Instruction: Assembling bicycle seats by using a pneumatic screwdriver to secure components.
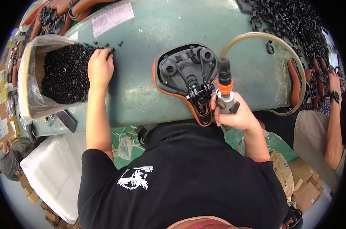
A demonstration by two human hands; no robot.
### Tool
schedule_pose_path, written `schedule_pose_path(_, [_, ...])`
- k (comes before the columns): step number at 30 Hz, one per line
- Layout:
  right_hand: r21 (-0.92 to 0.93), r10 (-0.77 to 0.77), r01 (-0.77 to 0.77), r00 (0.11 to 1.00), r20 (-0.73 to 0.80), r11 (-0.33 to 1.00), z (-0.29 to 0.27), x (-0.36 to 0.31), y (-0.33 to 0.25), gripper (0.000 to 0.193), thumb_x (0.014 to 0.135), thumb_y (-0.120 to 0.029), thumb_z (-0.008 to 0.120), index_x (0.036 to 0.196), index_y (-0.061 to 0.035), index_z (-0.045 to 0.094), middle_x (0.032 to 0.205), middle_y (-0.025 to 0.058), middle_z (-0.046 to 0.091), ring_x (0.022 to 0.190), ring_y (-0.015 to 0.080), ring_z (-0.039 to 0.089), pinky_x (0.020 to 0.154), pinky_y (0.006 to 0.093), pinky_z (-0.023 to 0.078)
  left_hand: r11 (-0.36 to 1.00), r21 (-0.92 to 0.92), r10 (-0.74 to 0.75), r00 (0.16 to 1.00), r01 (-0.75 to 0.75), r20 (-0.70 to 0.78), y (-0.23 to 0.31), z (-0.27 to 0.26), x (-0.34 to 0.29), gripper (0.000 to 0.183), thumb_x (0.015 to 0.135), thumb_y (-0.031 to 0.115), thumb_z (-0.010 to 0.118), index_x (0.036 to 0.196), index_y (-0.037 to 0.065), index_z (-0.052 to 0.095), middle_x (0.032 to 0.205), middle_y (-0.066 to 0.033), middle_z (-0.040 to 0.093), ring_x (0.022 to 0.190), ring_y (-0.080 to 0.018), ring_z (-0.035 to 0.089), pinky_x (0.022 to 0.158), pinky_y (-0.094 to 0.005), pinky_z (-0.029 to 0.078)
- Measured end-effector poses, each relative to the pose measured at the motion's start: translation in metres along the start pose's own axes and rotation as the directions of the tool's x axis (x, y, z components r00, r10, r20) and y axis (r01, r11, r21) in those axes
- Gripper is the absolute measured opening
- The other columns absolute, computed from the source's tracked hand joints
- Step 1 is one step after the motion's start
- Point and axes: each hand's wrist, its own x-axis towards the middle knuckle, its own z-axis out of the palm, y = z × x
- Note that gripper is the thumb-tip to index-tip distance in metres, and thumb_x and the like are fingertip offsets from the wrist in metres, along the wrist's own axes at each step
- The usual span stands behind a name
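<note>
Your left hand (100,70): it is at the right edge of the open box, back of the hand upward, with the fingers bent and close together. Something dark is at the fingertips, but I cannot tell if they pinch it.
Your right hand (237,114): it is closed around the grey hand tool (225,102), well apart from your left hand.
Hand tool: it has an orange ring (225,87) and a pale hose (272,35), which curves to the right.
Saddle (176,74): it lies upside down on the green table (138,84) in front of you, its narrow end toward you. The metal clamp (200,92) on it is just beside your right fingers; whether they touch, I cannot tell.
Box (25,80): it is lined with plastic and holds many black screws (64,74).
Co-worker's hand (334,82): it is at the far right, near other brown saddles (295,82).
</note>
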Motion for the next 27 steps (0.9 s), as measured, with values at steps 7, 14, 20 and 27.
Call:
schedule_pose_path(7, [0.081, -0.332, 0.368, 0.899, -0.286, 0.926, -0.002, -0.03, -0.045, 0.026, 0.078, 0.003, 0.064, 0.103, -0.001, 0.055, 0.139, 0.0381, 0.059, 0.064, 0.0101, 0.066, 0.06, 0.0263, 0.054, 0.999, -0.016, 0.041, 0.999, -0.041, -0.037, 0.002, -0.001, -0.018, 0.016, 0.092, 0.011, 0.074, 0.106, 0.005, 0.074, 0.102, -0.0115, 0.072, 0.093, -0.0345, 0.069, 0.083, -0.0442, 0.055])
schedule_pose_path(14, [0.079, -0.714, 0.715, 0.698, -0.05, 0.694, 0.004, -0.014, -0.08, 0.033, 0.085, -0.003, 0.064, 0.112, -0.006, 0.046, 0.148, 0.0491, 0.041, 0.063, 0.0174, 0.065, 0.072, 0.0379, 0.056, 0.98, 0.178, -0.078, 0.994, 0.089, -0.07, 0.014, 0.005, -0.021, 0.022, 0.091, 0.023, 0.079, 0.105, 0.007, 0.075, 0.101, -0.0082, 0.071, 0.097, -0.0319, 0.067, 0.087, -0.0443, 0.053])
schedule_pose_path(20, [0.125, -0.789, 0.781, 0.614, 0.023, 0.612, 0.01, -0.003, -0.081, 0.033, 0.085, -0.002, 0.064, 0.113, -0.0094, 0.047, 0.146, 0.0409, 0.05, 0.065, 0.0176, 0.064, 0.074, 0.039, 0.055, 0.995, 0.091, -0.045, 0.997, 0.051, -0.068, 0.015, 0.004, -0.002, 0.023, 0.09, 0.024, 0.08, 0.105, 0.007, 0.075, 0.102, -0.0104, 0.071, 0.099, -0.0334, 0.066, 0.088, -0.0446, 0.054])
schedule_pose_path(27, [0.124, -0.839, 0.831, 0.541, 0.056, 0.543, 0.017, 0.003, -0.088, 0.033, 0.088, -0.003, 0.06, 0.117, -0.0101, 0.047, 0.146, 0.0375, 0.051, 0.068, 0.0163, 0.064, 0.075, 0.0382, 0.055, 0.995, -0.001, 0.103, 0.995, -0.103, -0.017, 0.021, 0.016, 0.025, 0.014, 0.087, 0.013, 0.079, 0.094, 0.004, 0.072, 0.1, -0.0099, 0.069, 0.097, -0.035, 0.063, 0.087, -0.0436, 0.054])
